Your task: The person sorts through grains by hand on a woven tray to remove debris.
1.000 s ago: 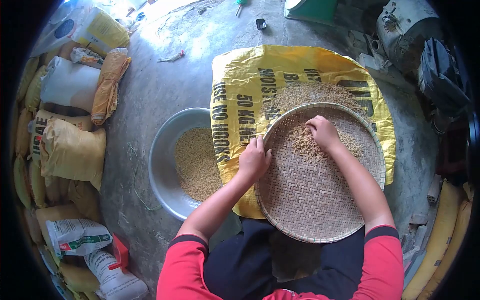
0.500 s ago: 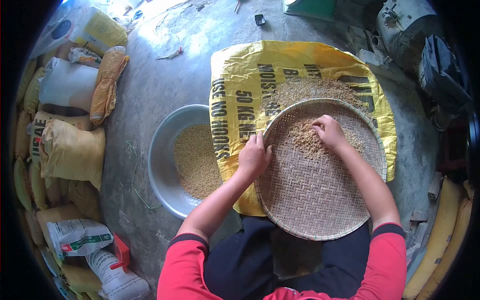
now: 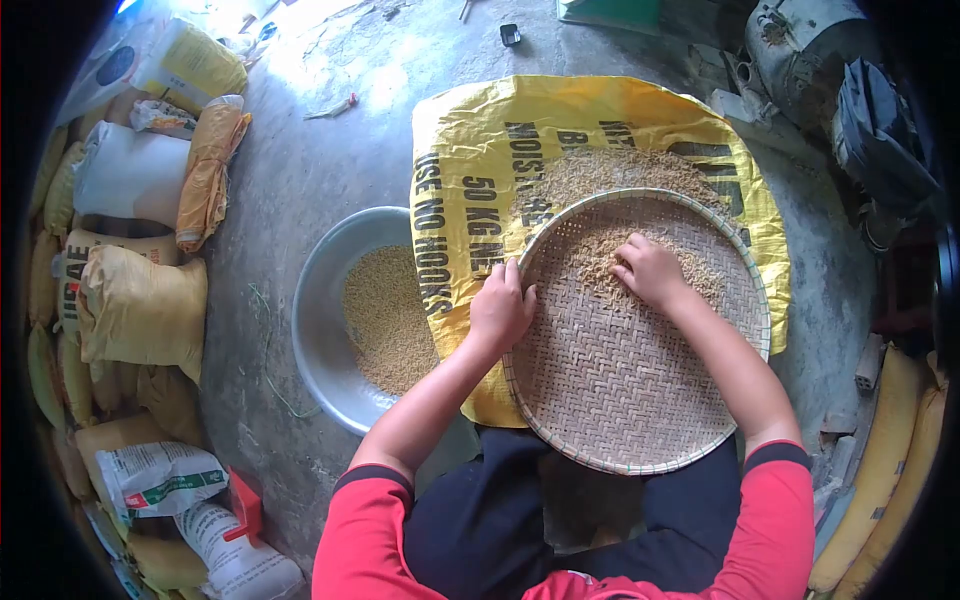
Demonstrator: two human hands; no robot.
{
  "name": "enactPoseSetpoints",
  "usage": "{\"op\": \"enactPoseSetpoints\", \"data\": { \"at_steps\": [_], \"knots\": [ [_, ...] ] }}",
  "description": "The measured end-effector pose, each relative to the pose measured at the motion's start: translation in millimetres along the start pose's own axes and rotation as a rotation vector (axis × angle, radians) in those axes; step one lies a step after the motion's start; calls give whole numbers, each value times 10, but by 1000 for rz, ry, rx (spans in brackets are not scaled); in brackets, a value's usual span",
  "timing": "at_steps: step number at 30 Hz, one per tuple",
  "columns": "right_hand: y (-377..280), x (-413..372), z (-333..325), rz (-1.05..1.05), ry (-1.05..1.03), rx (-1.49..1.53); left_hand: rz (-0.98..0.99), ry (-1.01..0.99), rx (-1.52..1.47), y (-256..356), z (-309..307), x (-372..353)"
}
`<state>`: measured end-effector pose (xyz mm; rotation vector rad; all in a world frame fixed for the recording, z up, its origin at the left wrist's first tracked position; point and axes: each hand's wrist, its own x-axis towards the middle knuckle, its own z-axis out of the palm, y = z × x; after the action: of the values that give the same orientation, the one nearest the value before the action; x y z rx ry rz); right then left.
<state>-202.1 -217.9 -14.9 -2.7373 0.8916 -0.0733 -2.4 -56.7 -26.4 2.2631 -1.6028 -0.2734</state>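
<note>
A round woven bamboo winnowing tray [image 3: 630,390] rests across my lap and on a yellow sack. My left hand [image 3: 502,308] grips its left rim, the thumb lying on the inner side. Unhusked-looking grain [image 3: 600,275] is spread in the tray's upper part. My right hand [image 3: 648,270] is over this grain, fingers bent and apart, tips touching it; anything under the fingertips is hidden. Beyond the far rim, more grain [image 3: 640,172] lies on the flattened yellow sack [image 3: 465,120].
Left of the tray stands a metal basin [image 3: 322,300] holding grain [image 3: 385,320]. Filled sacks [image 3: 145,305] line the left side, near a red scoop [image 3: 243,505]. Long yellow sacks [image 3: 875,470] lie at right. A metal machine [image 3: 800,50] stands at the upper right.
My right hand has gone from a pinch raised over the grain to fingers spread down in it, slightly left. My left hand stays on the rim. The whole view has shifted slightly.
</note>
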Motion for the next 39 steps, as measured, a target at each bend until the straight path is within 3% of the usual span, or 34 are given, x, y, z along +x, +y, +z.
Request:
{"op": "enactPoseSetpoints", "data": {
  "at_steps": [6, 12, 14, 16, 18, 20, 21, 22, 24, 26, 30, 39],
  "knots": [
    [3, 18, 20, 61, 1, 55, -6, -20, 0, 15, -29, 5],
    [34, 103, 5, 183, 62, 329, -19, -25, 3, 18, -54, 1],
    [-159, 257, -133, 312, 63, 619, -49, -38, -3, 53, -75, 23],
    [-890, 532, -522, 98, -92, 1118, -34, -57, -12, 58, -91, 12],
    [-1437, 558, -765, -106, -216, 1350, -40, -108, 9, -21, 21, 30],
    [-1681, 530, -771, -206, -333, 1351, 133, 204, -135, -73, 125, 47],
    [-1671, 527, -695, -250, -288, 1316, 288, 328, 65, -115, 155, -31],
    [-1577, 545, -614, -245, -280, 1316, 296, 326, 63, -97, 88, -16],
    [-1187, 577, -459, -19, -144, 1208, 56, -29, -24, -42, 2, 7],
    [-725, 534, -344, 197, -55, 1094, -8, -23, -16, 29, -45, 7],
    [-23, 263, -89, 263, 224, 517, -36, -22, -40, 1, -24, 15],
    [-49, 94, -12, 156, -42, 202, -27, -27, -18, 3, -21, 11]
  ]
}}
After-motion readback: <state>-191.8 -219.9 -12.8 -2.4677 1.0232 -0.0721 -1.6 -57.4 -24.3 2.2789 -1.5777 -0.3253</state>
